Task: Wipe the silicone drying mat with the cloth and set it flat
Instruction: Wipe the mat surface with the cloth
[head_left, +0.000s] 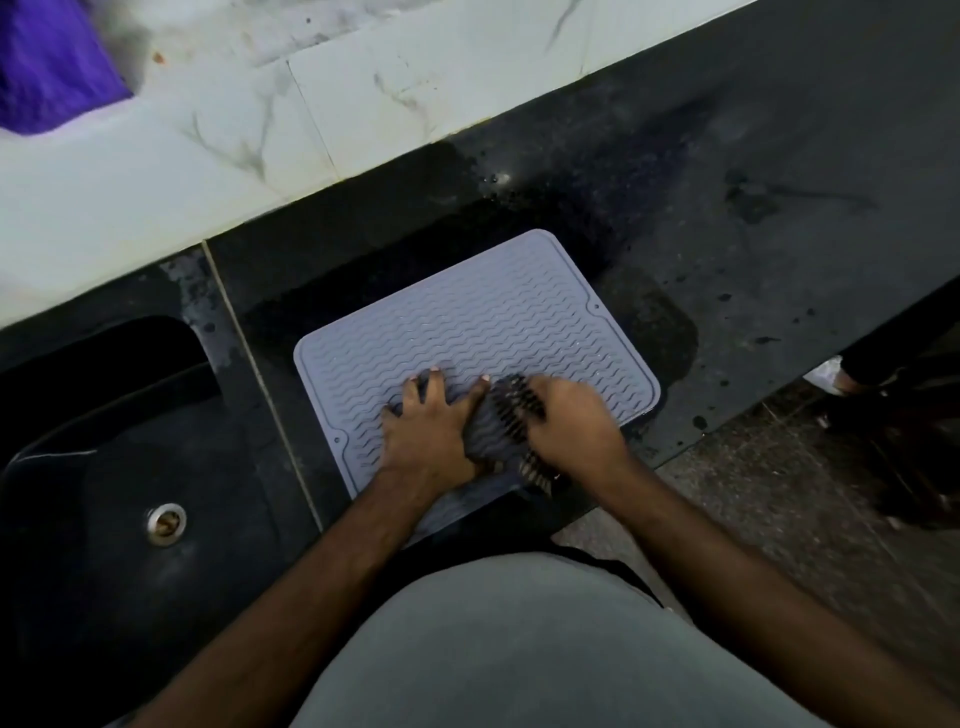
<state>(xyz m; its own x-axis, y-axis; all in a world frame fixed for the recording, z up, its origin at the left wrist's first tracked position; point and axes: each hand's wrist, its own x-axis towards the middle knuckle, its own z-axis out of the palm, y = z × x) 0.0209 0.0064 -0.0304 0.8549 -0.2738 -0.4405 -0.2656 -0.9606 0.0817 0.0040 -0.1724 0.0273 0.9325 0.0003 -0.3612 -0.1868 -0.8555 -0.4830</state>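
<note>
On the dark counter (727, 249), just right of the black sink (119, 467), lies our grey mat (478, 322). It sits flat, with its near edge reaching the counter's front edge, close to our body.

Our left hand (426, 421) rests on the near part of the mat with its fingers spread out straight. It presses down and holds nothing. Our right hand (571, 426) is just beside it, with its fingers curled round a dark checked cloth (511, 415). The cloth is blurry, so we think it is moving, but we cannot be sure.

We judge that the wiping is going on now, at the near side of the mat. The far part shows tiny shiny spots, maybe water drops, so there may be more to wipe. The mat already looks flat, so after wiping we may only need to let go and smooth it.

The mat is a rounded rectangle. It is turned a little, with its far corner pointing to the tiled wall (260, 130). Its long side seems to run from near left to far right.
</note>
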